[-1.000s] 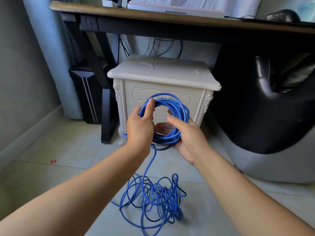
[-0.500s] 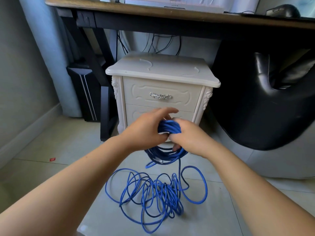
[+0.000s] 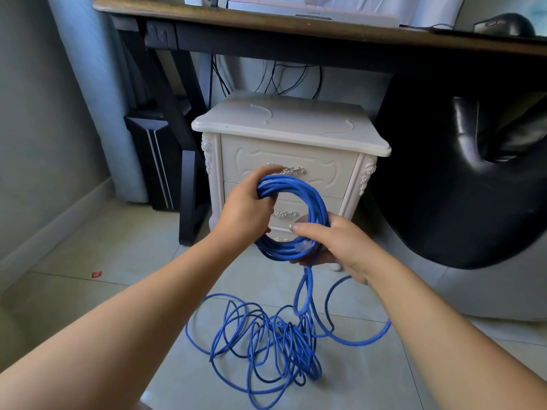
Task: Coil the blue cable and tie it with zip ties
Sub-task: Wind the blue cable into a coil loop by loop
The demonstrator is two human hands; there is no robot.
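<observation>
Blue cable (image 3: 314,202) reopened into a ring; left hand (image 3: 245,213), right hand (image 3: 336,244) grip it over tiled floor (image 3: 118,255).

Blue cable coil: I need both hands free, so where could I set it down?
The top of the white nightstand is nearly bare: two pale curved strips lie on it. So are the floor tiles left of the loose cable tangle, bar a small red scrap. Crowded: the floor under the tangle, and the right, filled by the black seat.

Soft daylight, sharp focus, wide-angle edge distortion.
</observation>
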